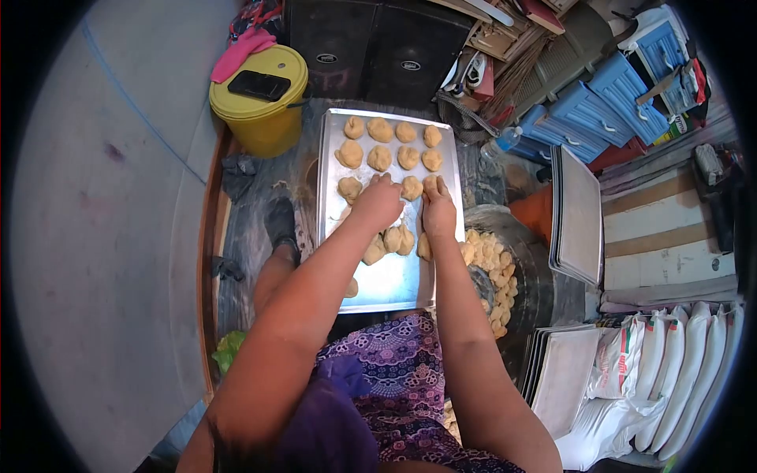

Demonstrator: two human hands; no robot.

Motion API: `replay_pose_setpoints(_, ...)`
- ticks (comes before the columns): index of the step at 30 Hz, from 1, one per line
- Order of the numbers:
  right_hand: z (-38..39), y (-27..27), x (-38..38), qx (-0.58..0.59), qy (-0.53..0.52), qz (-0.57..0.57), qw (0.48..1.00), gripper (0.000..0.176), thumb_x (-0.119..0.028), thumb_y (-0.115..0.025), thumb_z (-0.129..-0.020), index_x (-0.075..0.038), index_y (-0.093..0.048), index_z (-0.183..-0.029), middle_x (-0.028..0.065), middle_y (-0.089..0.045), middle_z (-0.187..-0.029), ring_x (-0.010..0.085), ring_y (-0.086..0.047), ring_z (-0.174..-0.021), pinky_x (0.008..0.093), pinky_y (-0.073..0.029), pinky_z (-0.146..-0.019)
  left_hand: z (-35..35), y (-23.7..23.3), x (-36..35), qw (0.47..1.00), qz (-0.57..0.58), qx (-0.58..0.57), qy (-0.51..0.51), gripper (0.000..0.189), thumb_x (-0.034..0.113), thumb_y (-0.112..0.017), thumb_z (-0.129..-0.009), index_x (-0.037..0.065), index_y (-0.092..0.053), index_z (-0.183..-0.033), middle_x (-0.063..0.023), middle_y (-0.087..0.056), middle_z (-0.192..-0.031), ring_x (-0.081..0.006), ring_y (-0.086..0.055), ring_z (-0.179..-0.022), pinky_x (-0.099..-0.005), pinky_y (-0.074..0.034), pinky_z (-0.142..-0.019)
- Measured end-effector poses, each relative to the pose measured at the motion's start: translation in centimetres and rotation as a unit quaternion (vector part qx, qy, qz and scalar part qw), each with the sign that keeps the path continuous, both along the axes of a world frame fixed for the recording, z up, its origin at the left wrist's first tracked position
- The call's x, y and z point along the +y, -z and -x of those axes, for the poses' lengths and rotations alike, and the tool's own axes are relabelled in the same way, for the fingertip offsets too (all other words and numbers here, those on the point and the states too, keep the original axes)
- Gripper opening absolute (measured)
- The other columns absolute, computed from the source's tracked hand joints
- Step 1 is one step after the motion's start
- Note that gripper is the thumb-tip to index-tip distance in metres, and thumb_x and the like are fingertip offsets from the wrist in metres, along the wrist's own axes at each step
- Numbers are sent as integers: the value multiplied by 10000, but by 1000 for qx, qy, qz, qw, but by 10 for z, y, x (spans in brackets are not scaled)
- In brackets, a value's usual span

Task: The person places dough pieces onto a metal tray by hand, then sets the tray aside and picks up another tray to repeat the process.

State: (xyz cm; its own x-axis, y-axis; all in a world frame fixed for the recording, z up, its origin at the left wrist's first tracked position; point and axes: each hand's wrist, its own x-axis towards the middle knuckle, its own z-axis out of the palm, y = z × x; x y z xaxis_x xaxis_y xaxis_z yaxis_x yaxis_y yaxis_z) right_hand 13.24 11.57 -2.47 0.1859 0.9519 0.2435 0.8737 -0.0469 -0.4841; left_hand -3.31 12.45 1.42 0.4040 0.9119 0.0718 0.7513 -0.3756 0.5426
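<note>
**Both hands on the dough tray**

A metal tray (394, 288) lies in front of the seated person, its long side running away from them. Dough pieces (379, 158) sit on it in rows of four. The two far rows are full, a third row lies under the hands, and a few more pieces lie closer in. The near end of the tray is bare.

The left hand (378, 202) is over the middle of the third row, knuckles up and fingers bent down toward the tray. They hide what is under them, so I cannot tell whether they grasp a piece. The right hand (438, 209) is just beside it, at the tray's right edge. Its fingers are stretched out flat, not clenched, and the tips rest on the piece at the right end of that row.

Right of the tray, touching its edge, is a dark round pan (530, 268) holding a heap of dough (490, 256).

At the far left is a yellow bucket (264, 126) with a phone (259, 85) on its lid and a pink cloth (240, 54) behind it. Two speakers (378, 51) stand beyond the tray. Blue crates (587, 114) are at the far right, with a bottle (501, 144) below them. Spare trays (578, 213) are stacked to the right of the pan, and white sacks (678, 370) lie at the near right.
</note>
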Motion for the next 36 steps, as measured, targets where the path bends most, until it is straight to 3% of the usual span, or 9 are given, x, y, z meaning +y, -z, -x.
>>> replay_pose_setpoints(12, 29, -32, -14, -65, -102, -77, 990, 475, -52, -535, -766, -179, -550, -1223, 115, -506, -1267, 280, -446, -1178, 426, -261, -1030, 28, -29, 10, 988, -114, 56, -86, 187, 187, -597, -780, 29, -619, -879, -142, -611, -972, -334, -566, -945, -434, -456, -792)
replay_pose_setpoints(16, 38, -26, -22, -123, -124, -126, 977, 429, -52, -548, -766, -145, -560, -1184, 100, -534, -1207, 233, -467, -1142, 429, -284, -1004, 47, -46, 6, 989, 63, 72, -109, 218, 205, -617, -761, 26, -631, -885, -169, -627, -919, -314, -605, -892, -425, -479, -767)
replay_pose_setpoints(18, 48, -47, -34, -41, -125, -124, 983, 388, -98, -581, -773, -105, -570, -1160, 126, -551, -1159, 254, -502, -1093, 404, -351, -953, 53, -49, -2, 986, 105, 127, -8, 244, 222, -629, -753, 18, -635, -887, -169, -634, -916, -315, -610, -893, -407, -486, -764)
replay_pose_setpoints(20, 58, -48, -46, 230, -94, 179, 952, 379, -140, -627, -756, -58, -581, -1123, 164, -571, -1094, 295, -552, -1006, 375, -426, -865, 57, -40, -3, 978, 160, 129, 35, 309, 257, -663, -721, 10, -637, -905, -166, -645, -900, -313, -624, -848, -391, -495, -739)
replay_pose_setpoints(22, 57, -35, -55, 145, -204, 60, 966, 378, -143, -664, -718, -31, -595, -1072, 162, -608, -974, 292, -600, -860, 346, -475, -765, 58, -46, -8, 945, 228, 176, 157, 372, 285, -703, -674, 4, -643, -912, -173, -651, -873, -311, -635, -802, -394, -498, -711)
replay_pose_setpoints(24, 55, -47, -60, 222, -215, 218, 926, 363, -81, -662, -722, -34, -582, -1073, 67, -623, -797, 153, -589, -717, 284, -482, -670, 57, -52, -13, 946, 226, 175, 152, 268, 150, -680, -616, -14, -677, -828, -190, -659, -834, -312, -647, -778, -373, -517, -699)
replay_pose_setpoints(28, 52, -39, -64, 370, -84, 148, 913, 273, -38, -652, -722, -27, -609, -992, 38, -621, -798, 122, -586, -729, 275, -487, -653, 61, -34, -10, 955, 191, 183, 137, 171, 115, -625, -622, -1, -679, -737, -181, -653, -744, -303, -649, -728, -382, -513, -644)
replay_pose_setpoints(33, 68, -35, -61, 134, -90, 74, 984, 309, -158, -675, -746, -36, -603, -1021, 151, -617, -875, 244, -603, -703, 334, -491, -657, 69, -21, -23, 947, 241, 92, 190, 334, 245, -726, -621, 56, -645, -883, -157, -652, -801, -311, -633, -769, -387, -492, -672)
replay_pose_setpoints(36, 69, -55, -67, 163, -71, 53, 983, 326, -163, -682, -737, -32, -610, -1026, 177, -589, -916, 330, -597, -813, 374, -480, -709, 69, -28, -22, 941, 223, 133, 218, 426, 309, -731, -617, 46, -624, -936, -194, -636, -924, -316, -615, -889, -400, -477, -763)
